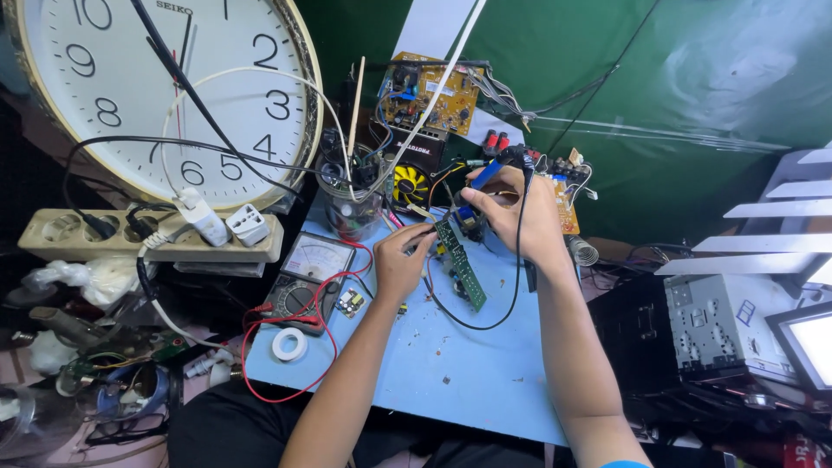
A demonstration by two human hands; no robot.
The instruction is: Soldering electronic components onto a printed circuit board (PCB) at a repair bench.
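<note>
A narrow green circuit board (460, 263) lies tilted on the light blue work board (451, 364). My left hand (400, 260) pinches a thin wire or strand of solder, its end touching the top end of the board. My right hand (518, 212) grips a blue-handled soldering iron (478, 184), tip pointing down at the same end of the green board. The iron's black cord (485, 322) loops down across the blue surface.
An analogue multimeter (305, 282) with red leads and a white tape roll (289, 344) lie left. A power strip (147, 238) and large wall clock (165, 95) sit further left. A yellow circuit board (433, 91) stands behind. A metal car stereo chassis (724, 316) is on the right.
</note>
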